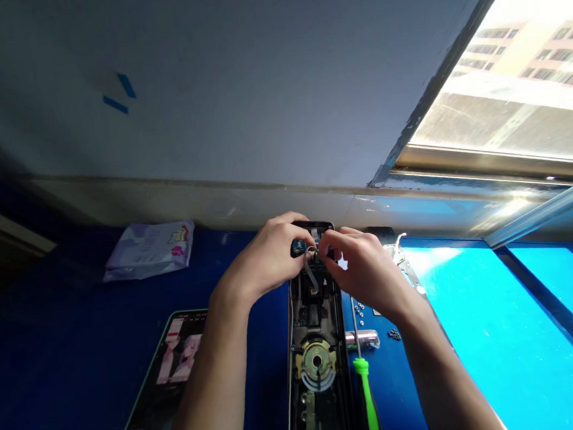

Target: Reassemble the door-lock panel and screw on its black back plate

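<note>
A long black door lock panel [320,316] lies open-side up in front of me, its inner mechanism and round metal hub [318,363] exposed. At its far end, my left hand [282,245] is closed, fingers gripping a small blue circuit board [298,246]. My right hand [358,262] is closed in a pinch beside the board, at a thin cable [313,248]; its fingertips are partly hidden. A grey ribbon cable [310,276] curves down from there into the panel.
A green-handled screwdriver [366,395] lies right of the panel, near a wrapped cylinder [365,339], small screws [394,334] and a metal part [407,268]. On the left are a phone [158,380] and a pale packet [150,249]. A wall [236,99] and window stand behind.
</note>
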Demonstrator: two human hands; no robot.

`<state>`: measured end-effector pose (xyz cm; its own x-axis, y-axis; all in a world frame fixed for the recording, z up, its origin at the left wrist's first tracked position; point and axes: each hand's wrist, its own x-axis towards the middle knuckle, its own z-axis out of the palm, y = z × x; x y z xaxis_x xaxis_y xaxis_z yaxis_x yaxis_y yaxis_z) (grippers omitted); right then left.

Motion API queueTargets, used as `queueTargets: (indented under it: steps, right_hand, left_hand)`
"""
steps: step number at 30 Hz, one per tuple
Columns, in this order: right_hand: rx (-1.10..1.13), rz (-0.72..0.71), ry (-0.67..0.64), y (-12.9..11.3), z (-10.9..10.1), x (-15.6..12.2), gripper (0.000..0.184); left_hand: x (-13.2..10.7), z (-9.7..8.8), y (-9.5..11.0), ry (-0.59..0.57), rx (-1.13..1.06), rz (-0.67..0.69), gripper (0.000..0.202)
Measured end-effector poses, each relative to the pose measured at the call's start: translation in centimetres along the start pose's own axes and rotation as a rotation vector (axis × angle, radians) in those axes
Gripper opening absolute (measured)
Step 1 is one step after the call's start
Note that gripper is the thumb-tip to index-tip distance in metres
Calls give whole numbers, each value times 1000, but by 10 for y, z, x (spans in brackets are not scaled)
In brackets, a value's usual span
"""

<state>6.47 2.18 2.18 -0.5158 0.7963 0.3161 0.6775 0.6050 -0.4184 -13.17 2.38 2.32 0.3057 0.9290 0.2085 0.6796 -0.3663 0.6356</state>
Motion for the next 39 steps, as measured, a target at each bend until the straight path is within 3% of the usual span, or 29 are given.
queueTargets:
  steps: [11,20,39]
  right_hand:
    - [-10,-4,24,3,4,1,17]
    - [28,72,10,6,-5,0,13]
    - [136,38,72,13,9,3,13]
  left_hand:
    - [-1,3,-2,27,-19,22,13]
    - [1,4,-5,34,-31,38,10]
    - [6,10,-16,65,-101,92,17]
